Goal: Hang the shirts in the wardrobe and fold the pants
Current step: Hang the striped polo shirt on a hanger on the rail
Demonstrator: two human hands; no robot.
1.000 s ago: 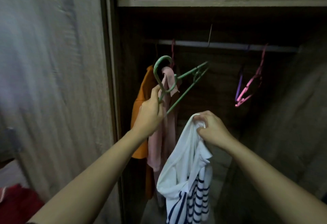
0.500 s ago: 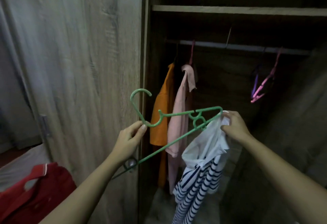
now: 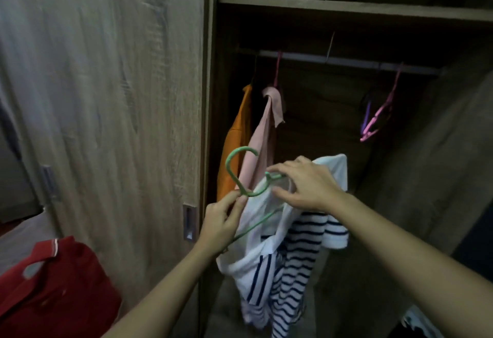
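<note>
- The left hand (image 3: 222, 220) pinches the green hanger (image 3: 241, 177) at the base of its hook, fingers closed on the thin plastic.
- The right hand (image 3: 306, 187) grips the white collar area of the striped shirt (image 3: 288, 260) together with the hanger's top bar; most of that bar is hidden under the fingers and cloth.
- The shirt hangs in front of the open wardrobe (image 3: 346, 12), its lower hem blurred.
- Inside, an orange shirt (image 3: 236, 135) and a pink shirt (image 3: 262, 140) hang from the rail (image 3: 346, 61); their hangers are barely visible in the dark.
- Empty pink hangers (image 3: 378, 119) hang further right.
- A red garment (image 3: 53, 289) lies at lower left, cut off by the frame edge.
</note>
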